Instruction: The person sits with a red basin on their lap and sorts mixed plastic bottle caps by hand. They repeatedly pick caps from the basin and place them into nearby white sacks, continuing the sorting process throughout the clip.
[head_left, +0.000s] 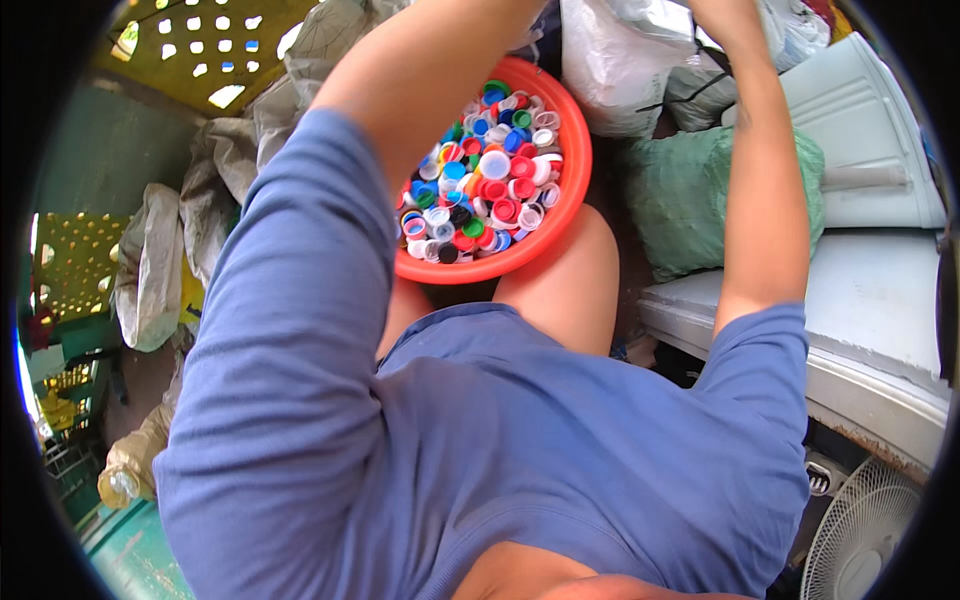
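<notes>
An orange-red round plastic basin (576, 161) sits by my bare thighs, filled with loose plastic bottle caps (493, 166) in red, blue, green, white, black and clear. My left forearm crosses over the basin's left side and hides part of it; the left hand is beyond the top edge, out of view. At the top right, only the wrist end of my right hand (721, 21) shows, with its fingers cut off by the frame. It is nearest to white plastic bags (611, 64) and a black strap (694, 97). Whether it holds anything is hidden.
A stuffed green plastic sack (675, 206) lies right of the basin, against a pale ledge (862, 285). Behind it leans a light grey plastic container (862, 135). A fan (862, 540) stands lower right. Dirty sacks (154, 270) and yellow perforated crates (202, 45) line the left.
</notes>
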